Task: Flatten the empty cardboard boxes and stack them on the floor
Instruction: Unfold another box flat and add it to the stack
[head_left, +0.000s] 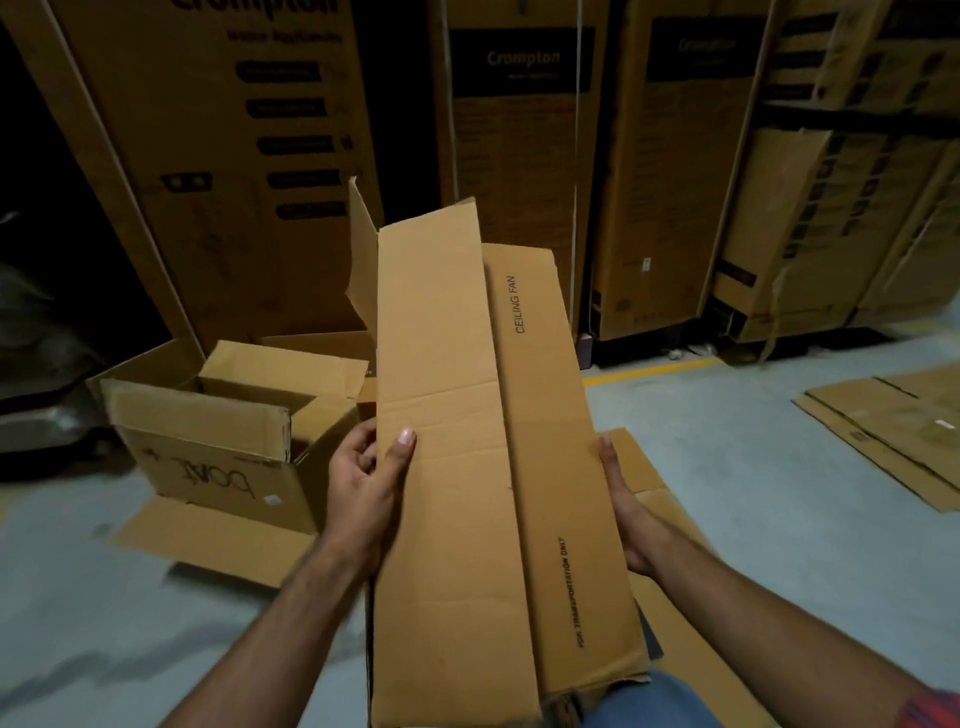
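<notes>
An open, creased brown carton (218, 431) sits on the grey floor (727, 519) at left. The left hand (366, 486) and right hand (621, 506) clasp a long, flattened corrugated fan box (467, 493) by its edges, held above the floor, centre.

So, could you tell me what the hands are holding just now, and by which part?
Both hold the long flattened brown cardboard box: the left hand grips its left long edge, thumb on top; the right hand supports its right long edge.
</notes>
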